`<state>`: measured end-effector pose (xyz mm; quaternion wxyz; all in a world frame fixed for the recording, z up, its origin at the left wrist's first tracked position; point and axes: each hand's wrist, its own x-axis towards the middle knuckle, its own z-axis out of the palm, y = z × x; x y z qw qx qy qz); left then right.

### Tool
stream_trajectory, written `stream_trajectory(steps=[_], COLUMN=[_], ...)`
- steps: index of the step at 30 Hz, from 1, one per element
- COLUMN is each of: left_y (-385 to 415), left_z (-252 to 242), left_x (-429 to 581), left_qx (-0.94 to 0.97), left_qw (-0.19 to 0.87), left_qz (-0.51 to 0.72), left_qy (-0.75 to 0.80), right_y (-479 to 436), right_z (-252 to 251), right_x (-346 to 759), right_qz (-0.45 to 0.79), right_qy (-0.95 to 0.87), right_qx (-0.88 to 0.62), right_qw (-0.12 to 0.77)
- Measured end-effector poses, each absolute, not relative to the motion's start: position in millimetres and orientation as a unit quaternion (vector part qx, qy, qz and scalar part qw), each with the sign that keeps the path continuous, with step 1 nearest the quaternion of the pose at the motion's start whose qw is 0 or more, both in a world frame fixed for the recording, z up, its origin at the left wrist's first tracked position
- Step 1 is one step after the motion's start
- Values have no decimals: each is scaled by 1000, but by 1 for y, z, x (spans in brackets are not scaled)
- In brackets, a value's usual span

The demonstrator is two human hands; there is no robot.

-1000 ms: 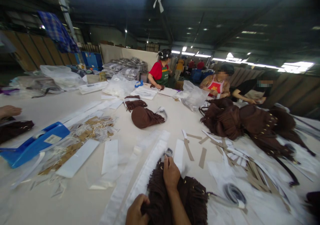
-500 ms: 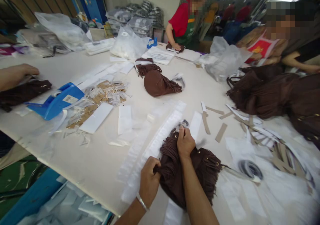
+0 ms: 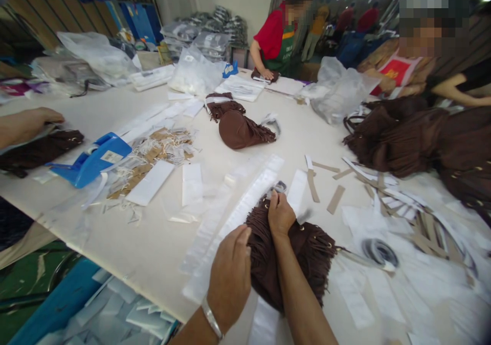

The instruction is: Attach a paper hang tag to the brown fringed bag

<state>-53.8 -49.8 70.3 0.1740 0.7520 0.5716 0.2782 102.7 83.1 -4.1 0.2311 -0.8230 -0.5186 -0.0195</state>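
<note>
A brown fringed bag [image 3: 307,253] lies on the white table [image 3: 153,242] right in front of me. My right hand [image 3: 281,214] pinches its far top edge, next to a small grey fitting. My left hand [image 3: 230,276], a metal bangle on the wrist, rests against the bag's near left side with the fingers curled over the fringe. A long strip of clear plastic [image 3: 233,222] runs along the table to the left of the bag.
Another brown fringed bag [image 3: 240,129] lies mid-table, with a heap of them [image 3: 418,140] at right. A blue tape dispenser [image 3: 92,159], tags and white strips sit at left. Cardboard strips [image 3: 335,199] scatter at right. Another person's hand [image 3: 30,122] and three workers surround the table.
The camera tipped down from the hall to the table. My left hand slid from gripping the bag's near corner to lying over its left side. My right hand stayed at the top edge.
</note>
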Motion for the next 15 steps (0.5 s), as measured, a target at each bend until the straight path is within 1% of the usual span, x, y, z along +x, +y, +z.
stream_trajectory(steps=[2,5,9,12,15], left_y=[-47,-46,-52,-58,-60], left_z=[69,46,14,10,13], left_x=[-34,-15,-20,-28,-29], left_qx=[812,869,878,876,875], left_qw=[143,100,60,45,38], left_qz=[246,177,111,90,92], left_qy=[509,451,462,472,473], right_y=[83,83,83,86,89], right_z=[-4,-4,-4,-6,-6], right_x=[103,102,103,102,102], right_qz=[-19,-20,-29,-23,-5], right_qy=[-519,-520,-521,-520,-524], right_qx=[-823,-823,-823,-829,-835], right_qw=[230,227,226,207,165])
